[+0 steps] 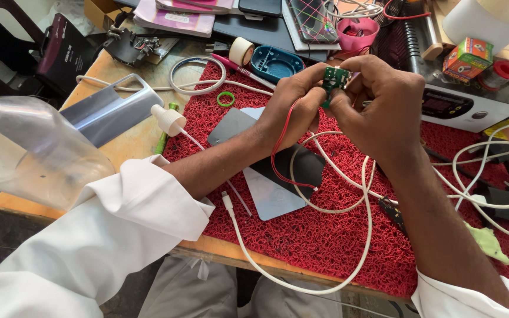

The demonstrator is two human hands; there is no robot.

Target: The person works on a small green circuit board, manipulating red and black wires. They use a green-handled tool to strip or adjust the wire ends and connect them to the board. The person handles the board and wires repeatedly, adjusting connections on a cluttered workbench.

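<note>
While pinched between left hand (293, 106) and right hand (384, 103), green circuit board (336, 78), above red mat (325, 235)

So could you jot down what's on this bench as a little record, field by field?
Left hand: left hand pinches the small green circuit board from the left
Right hand: right hand grips the same board from the right
Wires: red wire hangs from the board; white cable loops below
Surface: red mat on a wooden table
Under the wrists: flat grey panel
Near left: clear plastic bottle
Far side: teal case, roll of tape
</note>
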